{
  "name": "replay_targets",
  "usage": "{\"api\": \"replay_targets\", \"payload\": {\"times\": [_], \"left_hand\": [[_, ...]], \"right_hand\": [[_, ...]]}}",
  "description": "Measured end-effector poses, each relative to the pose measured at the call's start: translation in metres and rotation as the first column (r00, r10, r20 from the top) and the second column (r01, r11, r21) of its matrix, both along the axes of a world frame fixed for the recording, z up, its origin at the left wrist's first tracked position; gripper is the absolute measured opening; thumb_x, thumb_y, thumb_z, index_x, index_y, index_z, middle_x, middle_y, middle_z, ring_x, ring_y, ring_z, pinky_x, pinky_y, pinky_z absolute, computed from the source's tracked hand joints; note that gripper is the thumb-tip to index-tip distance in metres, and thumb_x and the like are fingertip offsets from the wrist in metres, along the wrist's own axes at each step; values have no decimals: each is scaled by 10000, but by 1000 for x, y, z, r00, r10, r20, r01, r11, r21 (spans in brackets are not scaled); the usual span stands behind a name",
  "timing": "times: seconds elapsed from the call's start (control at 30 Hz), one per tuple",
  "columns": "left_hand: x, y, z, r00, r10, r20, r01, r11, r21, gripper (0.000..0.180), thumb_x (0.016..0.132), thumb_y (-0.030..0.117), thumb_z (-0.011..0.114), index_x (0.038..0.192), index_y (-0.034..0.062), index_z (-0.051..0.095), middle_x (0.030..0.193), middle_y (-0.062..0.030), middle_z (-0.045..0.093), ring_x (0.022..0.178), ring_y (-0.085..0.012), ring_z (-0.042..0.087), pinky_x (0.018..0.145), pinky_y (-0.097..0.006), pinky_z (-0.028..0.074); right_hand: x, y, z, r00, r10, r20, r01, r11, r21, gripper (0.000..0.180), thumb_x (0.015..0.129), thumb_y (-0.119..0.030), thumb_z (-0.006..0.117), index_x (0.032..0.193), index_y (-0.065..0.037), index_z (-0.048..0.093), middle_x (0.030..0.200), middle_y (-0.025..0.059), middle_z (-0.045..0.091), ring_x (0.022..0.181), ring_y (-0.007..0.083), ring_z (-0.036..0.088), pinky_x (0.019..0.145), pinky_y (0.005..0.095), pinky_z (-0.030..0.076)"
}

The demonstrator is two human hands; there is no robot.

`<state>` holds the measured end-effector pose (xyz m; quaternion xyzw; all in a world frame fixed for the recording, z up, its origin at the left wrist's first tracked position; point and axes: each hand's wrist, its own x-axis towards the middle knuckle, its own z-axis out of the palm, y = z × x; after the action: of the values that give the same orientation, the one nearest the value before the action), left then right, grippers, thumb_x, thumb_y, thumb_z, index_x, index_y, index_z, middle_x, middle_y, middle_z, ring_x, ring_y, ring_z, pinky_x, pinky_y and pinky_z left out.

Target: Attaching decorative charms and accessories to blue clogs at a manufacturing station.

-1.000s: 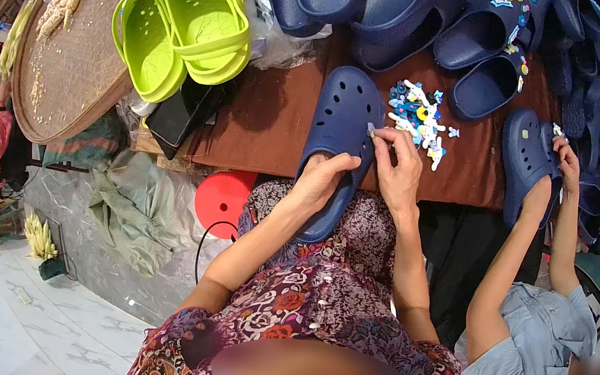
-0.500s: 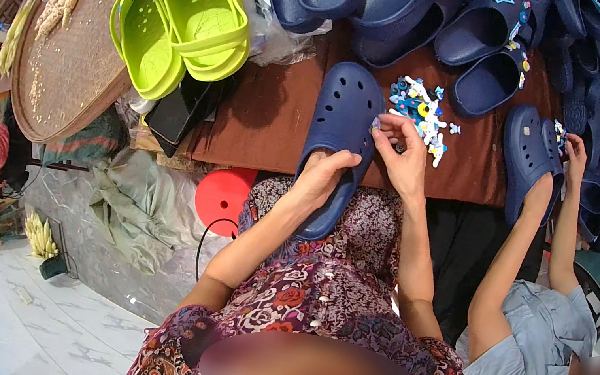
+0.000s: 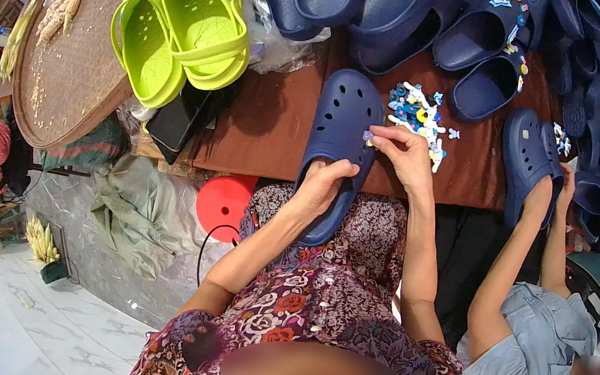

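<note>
A navy clog with holes across its toe lies over the table's front edge, toe pointing away from me. My left hand grips it, fingers inside the foot opening and thumb on the upper. At the clog's right side, my right hand pinches a small pale shoe charm between thumb and forefinger. The charm is against the upper by the side holes; whether its stem is in a hole cannot be seen. Just beyond that hand is a heap of blue, white and yellow charms.
Lime-green clogs lie at the left beside a round tray of grains. Navy clogs line the table's back and right. At right, a co-worker's hands hold another navy clog. A red stool stands below.
My right hand has shifted slightly left and down, bringing the charm against the clog's side. The clog has moved slightly toward me. The co-worker's right hand has come lower along their clog.
</note>
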<state>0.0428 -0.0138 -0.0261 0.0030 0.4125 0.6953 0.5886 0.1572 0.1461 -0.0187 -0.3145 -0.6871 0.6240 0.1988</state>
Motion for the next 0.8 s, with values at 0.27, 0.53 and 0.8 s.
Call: {"api": "replay_targets", "payload": {"times": [0.27, 0.53, 0.8], "left_hand": [[-3, 2, 6, 999, 4, 35, -6, 998, 56, 315, 848, 29, 686, 1149, -2, 599, 1038, -29, 642, 945, -114, 614, 903, -293, 501], [2, 2, 11, 998, 65, -11, -64, 996, 68, 398, 908, 156, 739, 1228, -20, 582, 1158, -54, 631, 1105, -136, 576, 1005, -315, 440], [3, -8, 19, 996, 78, -48, -79, 997, -8, 168, 926, 171, 731, 953, 62, 607, 984, -22, 655, 935, -128, 607, 871, -323, 464]], "right_hand": [[-4, -2, -12, 996, -61, -65, 53, 992, -116, 167, 902, -37, 742, 1056, 24, 724, 959, 66, 740, 857, 104, 698, 772, 223, 552], [9, -18, -18, 930, -346, -122, 333, 936, -116, 135, 951, -49, 687, 1072, 4, 711, 983, 24, 707, 803, 62, 633, 719, 220, 532], [31, -26, -5, 900, -382, 211, 258, 856, 448, 176, 905, -116, 736, 1067, -53, 709, 956, 87, 667, 720, 168, 668, 664, 303, 524]]}}
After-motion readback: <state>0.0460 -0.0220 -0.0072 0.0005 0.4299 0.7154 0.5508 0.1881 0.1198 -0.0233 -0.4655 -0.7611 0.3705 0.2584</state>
